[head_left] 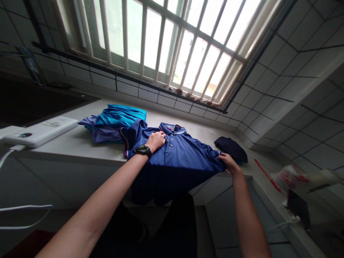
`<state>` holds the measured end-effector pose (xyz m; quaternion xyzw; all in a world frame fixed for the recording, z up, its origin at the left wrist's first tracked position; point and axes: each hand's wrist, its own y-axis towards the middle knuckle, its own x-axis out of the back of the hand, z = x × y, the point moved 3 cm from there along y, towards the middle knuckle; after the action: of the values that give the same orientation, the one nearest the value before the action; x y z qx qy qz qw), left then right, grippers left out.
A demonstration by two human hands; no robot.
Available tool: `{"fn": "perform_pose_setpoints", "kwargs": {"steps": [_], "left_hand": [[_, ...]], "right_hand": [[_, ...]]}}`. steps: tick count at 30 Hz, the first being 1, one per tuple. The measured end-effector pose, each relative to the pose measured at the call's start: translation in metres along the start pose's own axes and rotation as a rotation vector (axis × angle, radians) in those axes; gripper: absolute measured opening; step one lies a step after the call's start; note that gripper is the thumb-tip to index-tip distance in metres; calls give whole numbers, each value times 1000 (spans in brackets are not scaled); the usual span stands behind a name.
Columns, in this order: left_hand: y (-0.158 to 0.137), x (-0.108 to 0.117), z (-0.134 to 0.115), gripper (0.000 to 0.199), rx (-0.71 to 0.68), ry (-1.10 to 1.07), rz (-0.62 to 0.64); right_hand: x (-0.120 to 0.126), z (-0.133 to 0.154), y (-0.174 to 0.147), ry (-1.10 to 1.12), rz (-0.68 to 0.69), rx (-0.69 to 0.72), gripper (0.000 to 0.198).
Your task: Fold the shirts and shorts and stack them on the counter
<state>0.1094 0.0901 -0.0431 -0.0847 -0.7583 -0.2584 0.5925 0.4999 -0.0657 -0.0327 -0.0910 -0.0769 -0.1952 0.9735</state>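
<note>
A navy blue polo shirt (pixel 185 152) lies front side up on the white counter, its lower part hanging over the front edge. Its collar and buttons face up, and the sleeve hems carry red and white stripes. My left hand (pixel 156 141) rests on the chest just left of the collar, fingers laid on the cloth. A black watch (pixel 143 151) is on that wrist. My right hand (pixel 229 162) pinches the hem of the sleeve at the right and draws it taut. Beside the left sleeve sits a pile of turquoise and purple folded clothes (pixel 118 118).
Dark folded cloth (pixel 231 148) lies right of the shirt. A white power bank (pixel 41 130) with a cable lies at the left, near a dark sink (pixel 32 96). Along the right counter are a red strip (pixel 267 175), a plastic bag (pixel 288 175) and a phone (pixel 298 208).
</note>
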Motion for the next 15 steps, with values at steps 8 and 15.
{"fn": "perform_pose_setpoints", "kwargs": {"steps": [8,15], "left_hand": [[1,0,0,42,-18,7,5],[1,0,0,44,-6,39,20]], "right_hand": [[0,15,7,-138,-297,178,18],[-29,37,-7,-610,-458,431,28]]}}
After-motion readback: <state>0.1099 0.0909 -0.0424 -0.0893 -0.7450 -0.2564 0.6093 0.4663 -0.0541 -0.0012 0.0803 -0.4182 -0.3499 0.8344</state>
